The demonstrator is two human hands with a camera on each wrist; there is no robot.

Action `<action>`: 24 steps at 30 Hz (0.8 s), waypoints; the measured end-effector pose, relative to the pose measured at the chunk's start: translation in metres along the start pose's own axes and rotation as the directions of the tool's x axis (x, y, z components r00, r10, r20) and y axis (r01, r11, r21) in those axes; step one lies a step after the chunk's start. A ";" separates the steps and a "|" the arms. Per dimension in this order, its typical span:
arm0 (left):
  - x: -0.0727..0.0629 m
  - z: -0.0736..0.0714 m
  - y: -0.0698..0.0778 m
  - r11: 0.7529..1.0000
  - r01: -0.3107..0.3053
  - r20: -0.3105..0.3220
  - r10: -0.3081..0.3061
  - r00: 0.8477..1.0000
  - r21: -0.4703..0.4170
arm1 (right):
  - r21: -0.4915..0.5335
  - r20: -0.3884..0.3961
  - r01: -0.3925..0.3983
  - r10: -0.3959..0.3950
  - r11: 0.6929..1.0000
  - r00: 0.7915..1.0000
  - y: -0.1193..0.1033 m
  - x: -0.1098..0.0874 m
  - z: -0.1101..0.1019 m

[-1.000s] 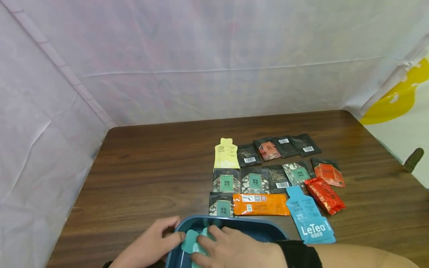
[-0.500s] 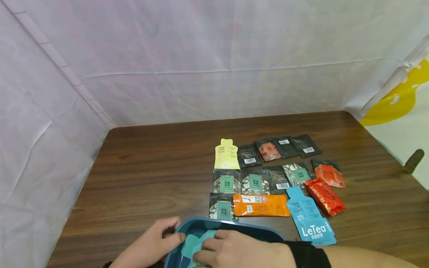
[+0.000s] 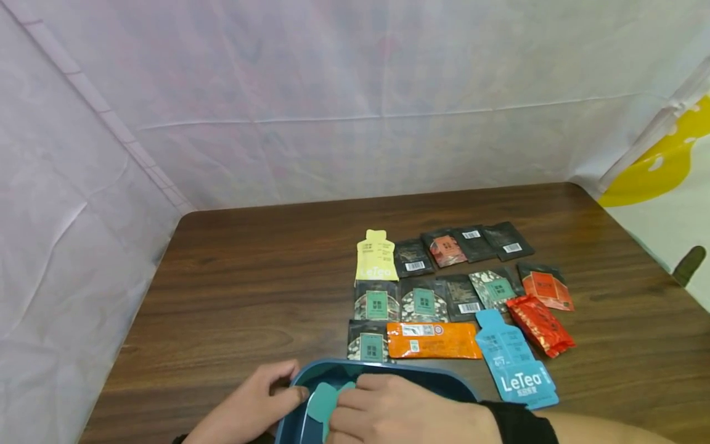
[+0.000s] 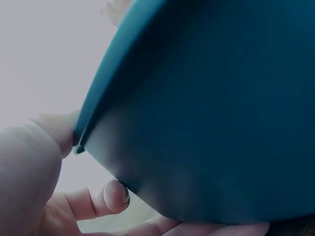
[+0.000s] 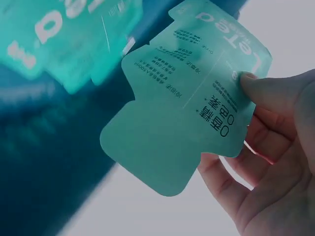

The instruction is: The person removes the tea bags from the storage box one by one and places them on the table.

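My left hand (image 3: 252, 401) grips the left side of a dark blue plastic bin (image 4: 206, 123). Its thumb lies over the rim and its fingers are under the wall in the left wrist view. Inside the bin, my right hand (image 3: 407, 410) pinches a teal bottle-shaped tea sachet (image 5: 192, 88) between thumb and fingers. White LeTea lettering and dark print cover that sachet. Another teal LeTea sachet (image 5: 74, 39) lies in the bin beyond it. In the head view my right hand hides much of the bin's inside.
Behind the bin lie rows of sachets on the brown table (image 3: 238, 277): a yellow one (image 3: 376, 256), several dark ones (image 3: 424, 302), an orange packet (image 3: 435, 340), a red packet (image 3: 540, 325) and a blue LeTea sachet (image 3: 516, 364). White cloth (image 3: 355, 123) hangs behind.
My right hand's fingers, spread over the teal sachets before, have curled and now hold one. That hand has shifted slightly right. My left hand stays at the rim.
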State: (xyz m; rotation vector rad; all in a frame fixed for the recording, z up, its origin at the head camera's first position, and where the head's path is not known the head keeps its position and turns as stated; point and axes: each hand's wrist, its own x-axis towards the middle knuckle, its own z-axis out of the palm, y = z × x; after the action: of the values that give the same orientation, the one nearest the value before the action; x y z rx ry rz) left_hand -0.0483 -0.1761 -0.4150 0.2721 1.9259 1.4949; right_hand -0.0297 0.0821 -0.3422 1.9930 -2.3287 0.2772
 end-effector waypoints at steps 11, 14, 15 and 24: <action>0.001 0.000 0.000 1.000 0.017 0.012 -0.016 1.000 -0.010 | 0.085 -0.446 -0.181 0.200 0.980 0.872 0.003 -0.052 -0.053; 0.001 -0.001 0.000 0.999 0.029 0.017 -0.029 0.999 -0.027 | 0.115 -0.497 -0.300 0.316 0.947 0.808 0.004 -0.077 -0.064; 0.001 -0.001 0.000 0.999 0.034 0.018 -0.034 0.999 -0.034 | 0.123 -0.499 -0.356 0.368 0.926 0.785 0.004 -0.087 -0.067; 0.001 -0.001 0.001 0.999 0.051 0.019 -0.051 0.999 -0.019 | 0.186 -0.455 -0.741 0.725 0.645 0.517 0.007 -0.188 -0.057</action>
State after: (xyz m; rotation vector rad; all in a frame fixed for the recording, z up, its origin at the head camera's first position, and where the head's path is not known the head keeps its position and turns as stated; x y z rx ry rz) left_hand -0.0497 -0.1763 -0.4139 0.2262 1.8891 1.4717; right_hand -0.0108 0.2763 -0.3183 0.6236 -2.5952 0.6846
